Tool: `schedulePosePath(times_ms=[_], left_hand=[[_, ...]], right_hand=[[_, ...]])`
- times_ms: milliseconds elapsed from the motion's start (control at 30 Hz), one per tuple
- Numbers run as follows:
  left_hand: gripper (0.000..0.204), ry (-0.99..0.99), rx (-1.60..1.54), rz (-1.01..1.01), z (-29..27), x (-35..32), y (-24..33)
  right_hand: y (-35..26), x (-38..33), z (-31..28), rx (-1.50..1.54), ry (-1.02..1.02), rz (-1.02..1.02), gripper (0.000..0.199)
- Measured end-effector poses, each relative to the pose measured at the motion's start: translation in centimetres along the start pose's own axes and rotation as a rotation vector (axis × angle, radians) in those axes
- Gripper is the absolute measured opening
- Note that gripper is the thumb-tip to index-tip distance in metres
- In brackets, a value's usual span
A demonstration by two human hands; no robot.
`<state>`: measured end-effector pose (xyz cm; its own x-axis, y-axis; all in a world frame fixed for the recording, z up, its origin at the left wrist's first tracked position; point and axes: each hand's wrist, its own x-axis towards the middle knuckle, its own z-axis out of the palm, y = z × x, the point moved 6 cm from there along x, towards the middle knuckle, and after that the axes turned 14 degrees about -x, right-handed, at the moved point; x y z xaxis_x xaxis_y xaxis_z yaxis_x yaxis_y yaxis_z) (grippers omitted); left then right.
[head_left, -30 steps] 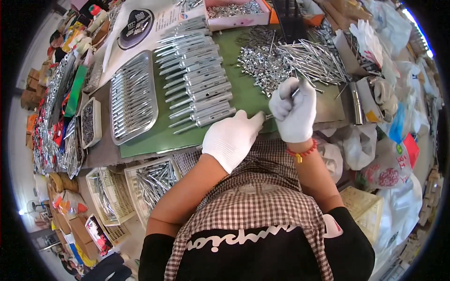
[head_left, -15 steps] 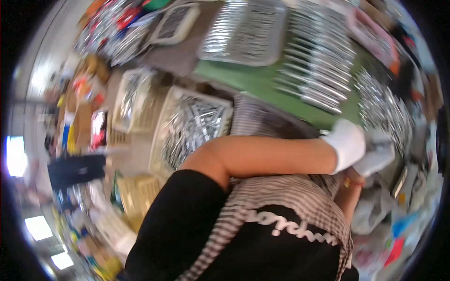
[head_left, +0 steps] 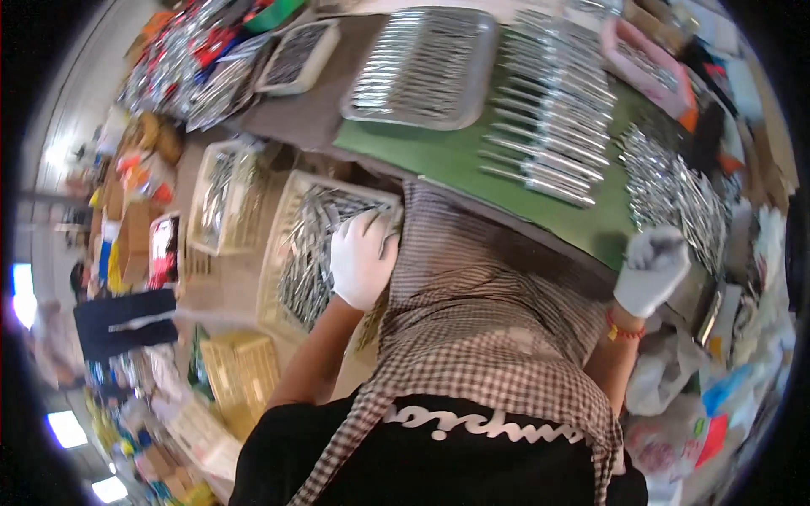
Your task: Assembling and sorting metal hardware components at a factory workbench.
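My left hand (head_left: 364,260), in a white glove, rests over the near right part of a cream crate (head_left: 268,287). Its fingers curl down among loose, slim silver metal pieces (head_left: 308,253); whatever they grip is hidden. On the right, my white-gloved right hand (head_left: 652,270) is closed at the edge of the green work surface (head_left: 472,181). Its fingertips fold inward, and I cannot make out anything in them. Just beyond that hand lies a loose heap of shiny metal pieces (head_left: 675,194). Long silver pieces (head_left: 553,118) lie in neat overlapping rows on the green surface.
A metal tray (head_left: 479,118) of lined-up silver pieces stands at the back, with a pink basket (head_left: 612,38) to its right. A small white tray (head_left: 295,80) holds dark pieces. Another cream crate (head_left: 196,228) stands left; plastic bags (head_left: 662,379) crowd the right.
My left hand has swung from beside my right hand, across my lap, to the crate on the left. My right hand stays at the right, its fingers now in plain view.
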<state>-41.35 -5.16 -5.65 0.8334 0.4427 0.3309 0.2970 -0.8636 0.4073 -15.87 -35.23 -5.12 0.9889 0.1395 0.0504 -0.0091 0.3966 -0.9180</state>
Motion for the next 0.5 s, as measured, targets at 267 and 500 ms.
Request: schedulePosePath(times_ms=[267, 500], left_hand=[[0.020, -0.076, -0.430, 0.527, 3.9, 11.4, 16.5], [0.021, -0.359, -0.242, 0.551, 7.1, 12.2, 17.9]], right_hand=[[-0.6, -0.4, 1.3, -0.385, -0.015, 0.131, 0.020], [-1.0, -1.0, 0.4, -0.536, -0.155, 0.087, 0.024]])
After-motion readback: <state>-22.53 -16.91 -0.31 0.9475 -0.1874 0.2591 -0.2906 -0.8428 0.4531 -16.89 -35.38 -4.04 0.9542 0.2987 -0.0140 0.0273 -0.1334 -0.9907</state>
